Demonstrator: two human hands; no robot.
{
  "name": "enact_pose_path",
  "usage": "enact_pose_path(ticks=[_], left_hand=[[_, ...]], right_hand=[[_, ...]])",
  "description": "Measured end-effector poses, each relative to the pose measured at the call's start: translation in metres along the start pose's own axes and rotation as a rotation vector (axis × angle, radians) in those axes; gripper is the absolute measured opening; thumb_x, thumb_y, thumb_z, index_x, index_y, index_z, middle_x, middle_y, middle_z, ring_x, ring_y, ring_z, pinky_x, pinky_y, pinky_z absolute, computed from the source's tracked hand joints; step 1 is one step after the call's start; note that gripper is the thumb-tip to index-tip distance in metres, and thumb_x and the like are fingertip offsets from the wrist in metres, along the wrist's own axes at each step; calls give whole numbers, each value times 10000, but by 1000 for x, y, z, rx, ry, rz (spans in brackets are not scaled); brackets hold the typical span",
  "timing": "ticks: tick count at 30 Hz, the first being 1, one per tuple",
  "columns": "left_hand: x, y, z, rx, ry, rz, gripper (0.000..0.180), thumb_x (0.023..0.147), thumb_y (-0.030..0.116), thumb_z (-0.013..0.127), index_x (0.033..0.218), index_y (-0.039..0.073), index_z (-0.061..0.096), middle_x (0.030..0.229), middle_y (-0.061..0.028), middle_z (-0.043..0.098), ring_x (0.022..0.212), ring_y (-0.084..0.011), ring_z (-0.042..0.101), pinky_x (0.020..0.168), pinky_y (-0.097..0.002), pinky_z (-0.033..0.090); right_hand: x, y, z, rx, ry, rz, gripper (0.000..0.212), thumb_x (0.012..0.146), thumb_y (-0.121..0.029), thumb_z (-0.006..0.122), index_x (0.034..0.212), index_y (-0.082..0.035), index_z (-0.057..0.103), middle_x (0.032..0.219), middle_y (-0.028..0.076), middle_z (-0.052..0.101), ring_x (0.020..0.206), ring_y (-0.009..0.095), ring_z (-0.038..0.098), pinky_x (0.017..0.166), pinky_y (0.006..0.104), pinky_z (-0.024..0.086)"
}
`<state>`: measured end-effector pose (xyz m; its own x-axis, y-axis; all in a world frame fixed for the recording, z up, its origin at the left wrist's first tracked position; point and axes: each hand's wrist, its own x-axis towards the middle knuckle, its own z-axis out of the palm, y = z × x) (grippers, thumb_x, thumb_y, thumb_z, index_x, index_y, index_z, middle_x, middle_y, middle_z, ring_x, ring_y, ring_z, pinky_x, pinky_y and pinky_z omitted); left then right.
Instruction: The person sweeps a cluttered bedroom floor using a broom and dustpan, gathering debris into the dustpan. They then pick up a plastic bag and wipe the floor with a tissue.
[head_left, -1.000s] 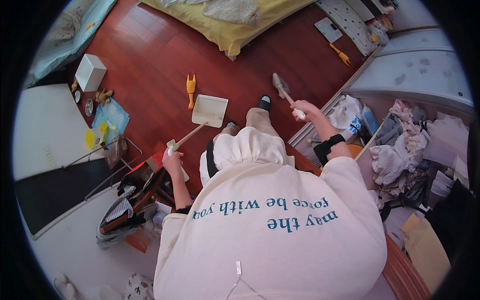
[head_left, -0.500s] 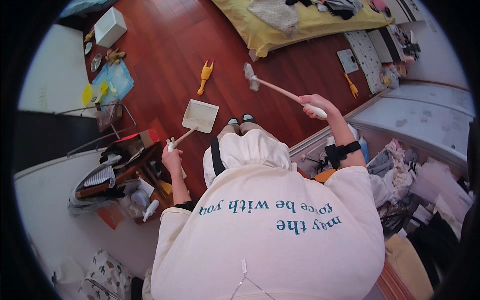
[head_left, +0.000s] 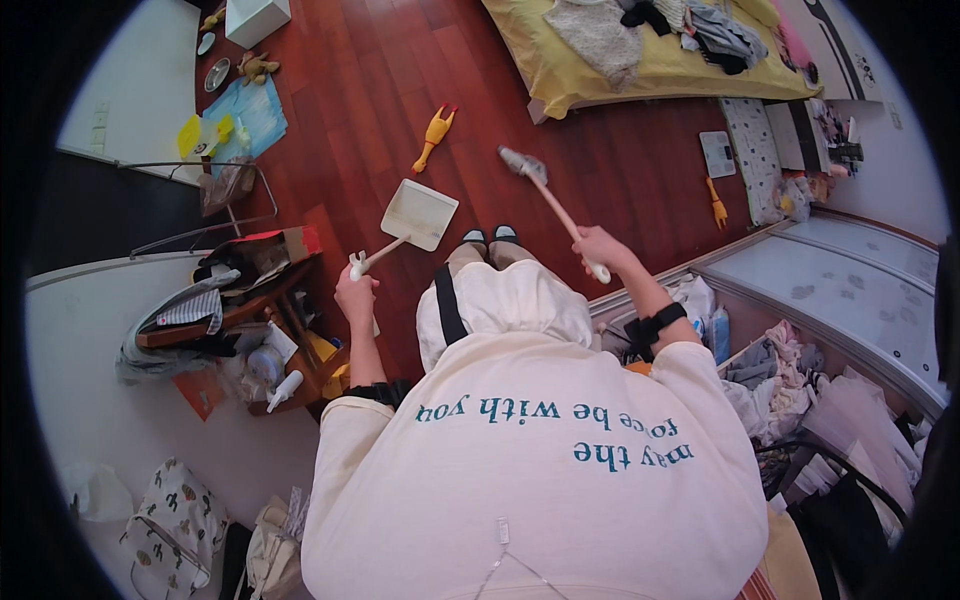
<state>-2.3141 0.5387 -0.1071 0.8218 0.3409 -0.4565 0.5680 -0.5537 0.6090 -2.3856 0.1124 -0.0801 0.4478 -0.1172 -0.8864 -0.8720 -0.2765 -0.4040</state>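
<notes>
My left hand (head_left: 355, 297) is wrapped round the upper end of the handle of a cream dustpan (head_left: 420, 214). Its pan is low over the dark red wood floor, in front of my feet; I cannot tell whether it touches the boards. My right hand (head_left: 602, 250) grips the white end of a small broom (head_left: 553, 203) with a pinkish handle. The broom's grey head points forward, to the right of the pan and apart from it. Just beyond the pan lies a yellow rubber chicken toy (head_left: 434, 139) with red feet.
A bed with a yellow cover (head_left: 560, 75) stands ahead right. Another chicken toy (head_left: 717, 204) lies near a white scale (head_left: 717, 153). At left are a metal rack (head_left: 265, 185), a cluttered wooden stand (head_left: 235, 318), a blue pad (head_left: 255, 115) and a teddy bear (head_left: 258, 68). An open clothes drawer (head_left: 745, 350) is right.
My right hand has drawn inward and back toward my body, and the broom's handle has turned steeper. The left hand still holds the dustpan. The whole view has shifted somewhat.
</notes>
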Motion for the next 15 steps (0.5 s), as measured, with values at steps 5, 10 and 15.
enact_pose_path(ticks=[5,10,15], left_hand=[[4,1,5,-20,-31,19,399,703,59,500,1082,75,621,629,-74,645,472,-143,578,482,-293,470],[7,-10,0,-24,-19,-10,402,709,50,500,1091,73,620,629,-67,643,451,-130,556,455,-277,450],[0,-46,-27,-337,4,-144,422,706,5,466,1103,43,606,636,-45,607,434,-76,478,399,-216,385]], right_hand=[[-23,13,33,-257,-102,-77,224,751,-114,524,942,-8,575,660,90,539,499,188,554,427,358,464],[-60,-4,8,44,-190,139,307,789,-122,526,1087,-46,531,603,33,482,435,124,470,378,295,406],[-75,-37,-23,-65,-110,112,467,806,-130,521,1263,-76,440,601,26,466,428,126,467,372,285,409]])
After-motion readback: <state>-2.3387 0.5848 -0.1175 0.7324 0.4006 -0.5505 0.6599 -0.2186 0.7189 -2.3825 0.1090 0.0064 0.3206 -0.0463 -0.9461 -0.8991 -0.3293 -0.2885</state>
